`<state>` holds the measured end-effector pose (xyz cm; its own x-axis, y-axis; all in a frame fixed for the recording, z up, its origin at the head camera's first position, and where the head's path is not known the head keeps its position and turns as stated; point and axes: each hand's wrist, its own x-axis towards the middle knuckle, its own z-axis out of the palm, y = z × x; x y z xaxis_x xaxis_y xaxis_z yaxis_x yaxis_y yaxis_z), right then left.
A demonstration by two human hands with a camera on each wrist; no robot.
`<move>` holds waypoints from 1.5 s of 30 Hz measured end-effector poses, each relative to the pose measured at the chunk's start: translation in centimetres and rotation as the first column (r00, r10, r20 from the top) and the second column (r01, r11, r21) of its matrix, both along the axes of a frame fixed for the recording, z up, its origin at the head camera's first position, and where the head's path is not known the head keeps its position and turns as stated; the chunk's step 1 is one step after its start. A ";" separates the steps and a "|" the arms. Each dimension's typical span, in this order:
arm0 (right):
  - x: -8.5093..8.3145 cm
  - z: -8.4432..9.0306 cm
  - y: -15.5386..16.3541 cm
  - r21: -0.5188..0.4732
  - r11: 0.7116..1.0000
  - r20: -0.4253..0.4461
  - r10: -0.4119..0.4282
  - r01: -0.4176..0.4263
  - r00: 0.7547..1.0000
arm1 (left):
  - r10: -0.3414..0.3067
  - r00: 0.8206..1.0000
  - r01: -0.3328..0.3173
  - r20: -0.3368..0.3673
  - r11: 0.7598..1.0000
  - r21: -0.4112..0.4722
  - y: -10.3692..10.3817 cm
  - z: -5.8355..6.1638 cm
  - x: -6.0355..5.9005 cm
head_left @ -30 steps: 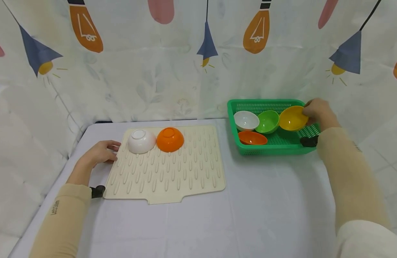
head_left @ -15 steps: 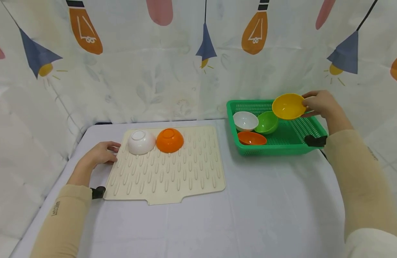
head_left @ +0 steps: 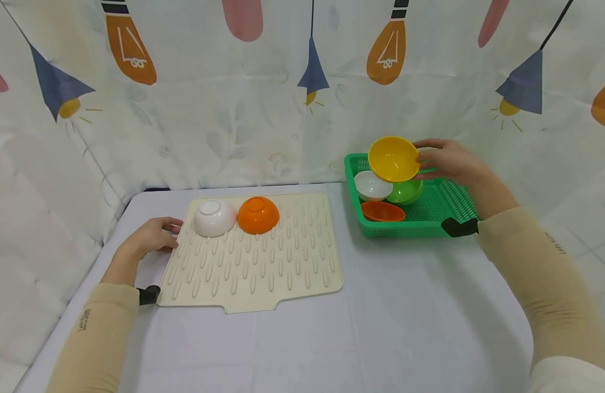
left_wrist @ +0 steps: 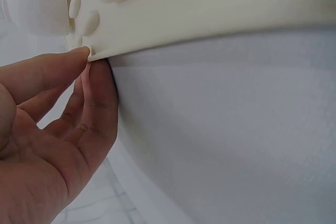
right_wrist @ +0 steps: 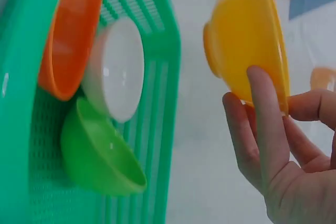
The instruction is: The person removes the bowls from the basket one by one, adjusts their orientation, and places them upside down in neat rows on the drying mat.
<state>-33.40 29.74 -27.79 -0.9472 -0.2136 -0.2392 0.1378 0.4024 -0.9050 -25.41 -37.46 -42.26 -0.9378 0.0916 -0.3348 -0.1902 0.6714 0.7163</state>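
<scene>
My right hand (head_left: 450, 161) holds a yellow bowl (head_left: 393, 158) by its rim, lifted above the left part of the green basket (head_left: 427, 226); the right wrist view shows fingers (right_wrist: 262, 124) under the yellow bowl (right_wrist: 247, 38). Inside the basket lie a white bowl (head_left: 372, 185), a green bowl (head_left: 407, 192) and an orange bowl (head_left: 383, 211). My left hand (head_left: 152, 234) rests on the table, fingertips (left_wrist: 86, 56) touching the left edge of the cream drying mat (head_left: 255, 256). Upside down on the mat sit a white bowl (head_left: 214, 216) and an orange bowl (head_left: 257, 214).
The grey table (head_left: 381, 327) is enclosed by a printed curtain (head_left: 224, 93) at the back and sides. The basket stands at the back right, the mat (left_wrist: 210, 3) at the left.
My right hand has lifted the yellow bowl out of the basket's right end and carried it up and leftward. The left hand has stayed put.
</scene>
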 end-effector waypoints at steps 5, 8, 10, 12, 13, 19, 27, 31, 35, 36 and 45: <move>0.9 -0.4 -3.5 -0.080 0.996 0.037 0.048 -0.045 0.998 | -0.001 1.000 0.001 -0.007 1.000 -0.002 0.0 -0.2 0.0; 1.5 -0.8 -5.4 -0.144 0.987 0.070 0.083 -0.072 0.994 | 0.000 1.000 0.000 -0.005 1.000 -0.004 0.1 -0.1 0.1; 1.9 -1.1 -6.6 -0.172 0.980 0.081 0.111 -0.096 0.990 | 0.001 1.000 -0.001 -0.007 1.000 -0.011 0.1 -0.1 0.1; 2.3 -1.4 -7.8 -0.183 0.976 0.081 0.133 -0.117 0.988 | 0.001 1.000 -0.002 -0.008 1.000 -0.018 0.1 0.0 0.1; 2.5 -1.6 -8.4 -0.186 0.975 0.078 0.140 -0.124 0.987 | 0.003 1.000 -0.003 -0.008 1.000 -0.019 0.2 0.0 0.2; 3.6 -2.7 -11.9 -0.211 0.962 0.078 0.191 -0.171 0.979 | 0.003 1.000 -0.003 -0.010 1.000 -0.009 0.0 0.1 0.3; 5.0 -4.7 -15.7 -0.222 0.949 0.105 0.251 -0.224 0.962 | 0.004 1.000 -0.004 -0.012 1.000 0.002 -0.2 0.0 0.2; 5.3 -5.8 -16.9 -0.249 0.938 0.127 0.277 -0.240 0.953 | 0.004 1.000 -0.004 -0.021 1.000 -0.007 0.0 -0.1 0.2; 5.4 -7.0 -17.7 -0.235 0.947 0.180 0.264 -0.219 0.948 | -0.001 0.999 0.001 -0.046 1.000 -0.010 0.2 0.0 0.3; 5.4 -7.3 -17.9 -0.231 0.950 0.198 0.259 -0.212 0.945 | -0.003 0.999 0.003 -0.050 1.000 -0.009 0.3 0.0 0.4; 6.1 -9.3 -19.3 -0.225 0.952 0.268 0.264 -0.207 0.926 | -0.040 0.996 0.030 -0.084 0.992 -0.125 0.5 0.3 0.9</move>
